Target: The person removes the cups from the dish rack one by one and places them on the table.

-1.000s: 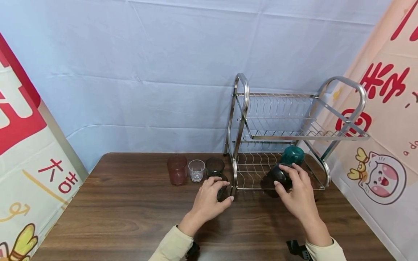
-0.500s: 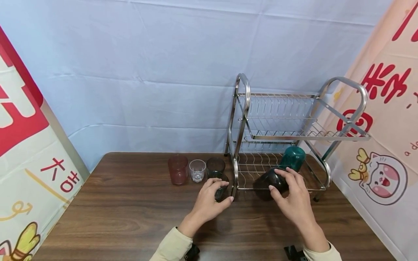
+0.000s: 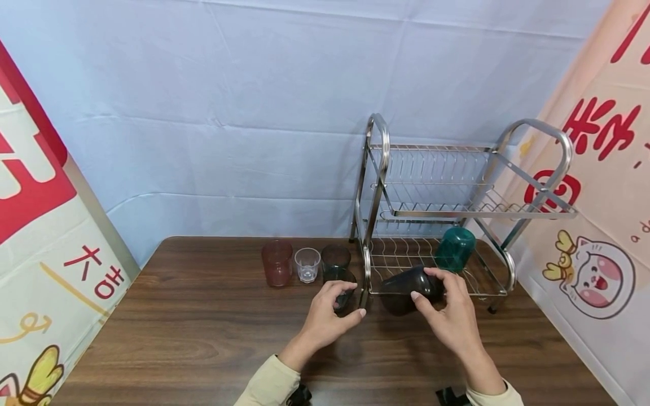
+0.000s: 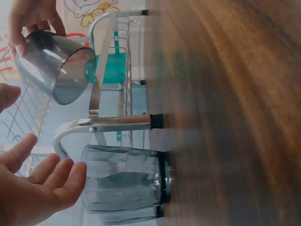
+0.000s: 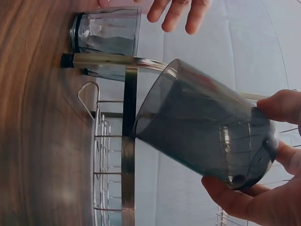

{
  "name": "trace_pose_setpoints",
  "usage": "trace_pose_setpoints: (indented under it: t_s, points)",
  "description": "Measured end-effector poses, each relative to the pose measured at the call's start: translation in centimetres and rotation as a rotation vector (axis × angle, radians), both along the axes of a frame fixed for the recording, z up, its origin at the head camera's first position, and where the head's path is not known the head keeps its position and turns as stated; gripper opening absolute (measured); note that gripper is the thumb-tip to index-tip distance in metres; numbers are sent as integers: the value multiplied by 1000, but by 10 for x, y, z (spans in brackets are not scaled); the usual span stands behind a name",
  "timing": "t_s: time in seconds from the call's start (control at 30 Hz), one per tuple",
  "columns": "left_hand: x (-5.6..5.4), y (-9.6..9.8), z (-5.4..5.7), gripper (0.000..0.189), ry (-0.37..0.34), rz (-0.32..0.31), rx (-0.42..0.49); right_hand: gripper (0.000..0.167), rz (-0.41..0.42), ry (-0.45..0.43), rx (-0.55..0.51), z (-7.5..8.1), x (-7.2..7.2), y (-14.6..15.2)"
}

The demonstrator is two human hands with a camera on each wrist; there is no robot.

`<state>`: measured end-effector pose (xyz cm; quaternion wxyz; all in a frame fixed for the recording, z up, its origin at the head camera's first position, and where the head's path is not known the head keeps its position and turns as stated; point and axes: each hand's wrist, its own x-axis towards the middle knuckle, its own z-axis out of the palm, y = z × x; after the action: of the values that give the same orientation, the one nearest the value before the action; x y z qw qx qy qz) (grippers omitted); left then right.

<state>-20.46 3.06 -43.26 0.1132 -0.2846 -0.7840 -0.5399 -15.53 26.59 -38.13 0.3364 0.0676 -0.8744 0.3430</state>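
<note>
My right hand [image 3: 452, 316] grips a smoky grey drinking glass [image 3: 408, 285] near its base, between thumb and fingers. The glass is tilted, its mouth slanting downward and to the left, in front of the rack's lower tier. In the right wrist view, the whole glass [image 5: 207, 127] shows, clear of the tabletop. My left hand [image 3: 325, 316] has its fingers spread beside another smoky glass [image 3: 347, 276], which stands upright left of the rack. Nothing is between its thumb and fingers in the left wrist view, where that standing glass [image 4: 124, 179] is just past the fingertips.
A two-tier metal dish rack [image 3: 381, 197] stands at the right of the wooden table [image 3: 203, 327]. An upside-down teal glass [image 3: 455, 248] sits on its lower tier. Left of the rack are one more dark glass [image 3: 335, 256], a small clear glass [image 3: 307, 265] and a red glass [image 3: 277, 264].
My right hand has brought the smoky glass left and slightly toward me, away from the teal glass, tipping it further onto its side. My left hand has hardly moved.
</note>
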Motion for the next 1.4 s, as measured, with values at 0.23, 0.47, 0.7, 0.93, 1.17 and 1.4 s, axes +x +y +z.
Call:
trace_pose_setpoints:
  t_s: [0.23,0.47,0.7,0.93,1.17,1.4]
  points:
    - [1,3,-6,50,-42,-47,57,47,45,-71,-124,-3,0,-3]
    - [1,6,-8,54,-103,-110,153,43,104,-196,-279,-3,0,-5]
    - [15,6,17,62,-153,-198,271,40,216,-241,-447,1,1,-11]
    - [18,6,23,72,-162,-247,364,35,345,-306,-708,2,1,-19]
    - [19,6,25,71,-140,-270,410,30,429,-296,-804,-3,0,-27]
    - [22,5,27,62,-99,-278,427,32,416,-314,-803,-4,1,-31]
